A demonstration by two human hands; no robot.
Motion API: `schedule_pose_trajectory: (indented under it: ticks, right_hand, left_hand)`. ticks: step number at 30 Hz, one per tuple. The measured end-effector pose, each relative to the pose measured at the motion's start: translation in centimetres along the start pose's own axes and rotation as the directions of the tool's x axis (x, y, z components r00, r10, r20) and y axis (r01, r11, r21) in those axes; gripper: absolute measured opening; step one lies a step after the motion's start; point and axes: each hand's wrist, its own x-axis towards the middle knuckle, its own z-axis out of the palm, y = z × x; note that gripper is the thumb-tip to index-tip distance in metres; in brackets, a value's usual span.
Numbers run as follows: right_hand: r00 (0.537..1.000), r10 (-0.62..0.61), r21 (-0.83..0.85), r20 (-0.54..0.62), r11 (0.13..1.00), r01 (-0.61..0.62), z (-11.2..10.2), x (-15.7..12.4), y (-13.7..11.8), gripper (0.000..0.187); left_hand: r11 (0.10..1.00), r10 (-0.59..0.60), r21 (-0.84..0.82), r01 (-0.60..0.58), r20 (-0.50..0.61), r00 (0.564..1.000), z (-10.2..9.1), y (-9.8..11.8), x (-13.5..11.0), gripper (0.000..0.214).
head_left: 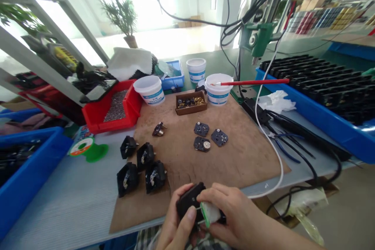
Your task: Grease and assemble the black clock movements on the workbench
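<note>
Housing of black plastic (190,199) sits clenched in the left hand (175,220), just past the near edge of the brown mat (243,152), with the thumb across its front. The right hand (237,213) grasps a white piece with a green edge (210,214) and holds it against the housing, so the two touch.

On the mat's left side stand four black housings (145,156) in a loose cluster, with a small dark part (159,129) beyond them. Three dark round-cornered plates (201,143) lie near the mat's middle. A cardboard box of small gold parts (191,102) sits at the far edge, between two white tubs (150,90); a red brush (252,82) rests across the right tub. Left of the mat are a red tray (117,109) and a green solder spool (86,150). Right of it are pliers (288,152), a white cable (265,136) and a blue tray of black parts (316,97).
</note>
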Motion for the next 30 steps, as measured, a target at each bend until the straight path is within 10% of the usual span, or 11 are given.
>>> schedule_pose_trajectory:
  ticks: [7,9,11,14,17,25,30]
  right_hand:
    - [0.988,0.153,-0.045,-0.034,0.987,-0.154,-3.3,0.7,-0.4,0.003]
    - [0.977,0.198,-0.115,-0.084,0.972,-0.206,-5.1,0.8,0.6,0.015]
    - [0.945,0.244,-0.211,-0.218,0.934,-0.29,-7.3,1.3,2.4,0.026]
    - [0.799,0.271,-0.331,-0.537,0.804,-0.495,-10.3,3.5,5.9,0.039]
    - [0.701,0.262,-0.343,-0.663,0.726,-0.595,-12.2,6.6,8.9,0.036]
    - [0.773,0.132,-0.473,-0.62,0.723,-0.503,-10.5,5.8,9.7,0.044]
    - [0.789,0.114,-0.565,-0.603,0.637,-0.524,-8.3,2.6,9.4,0.05]
  left_hand:
    - [0.966,0.11,0.184,-0.182,0.342,0.933,-1.1,1.0,1.9,0.076]
    - [0.742,0.303,0.52,-0.422,0.301,0.904,-3.0,2.5,1.9,0.069]
    - [0.322,0.514,0.809,-0.492,0.287,0.809,-5.3,4.1,1.9,0.07]
    - [-0.121,0.57,0.936,-0.331,0.339,0.748,-8.4,5.7,2.4,0.075]
    - [-0.298,0.517,0.928,-0.223,0.353,0.78,-9.6,5.8,3.6,0.071]
    - [-0.341,0.572,0.911,-0.232,0.397,0.717,-9.0,4.9,5.6,0.05]
    - [-0.089,0.529,0.927,-0.365,0.354,0.771,-7.2,3.5,5.8,0.049]
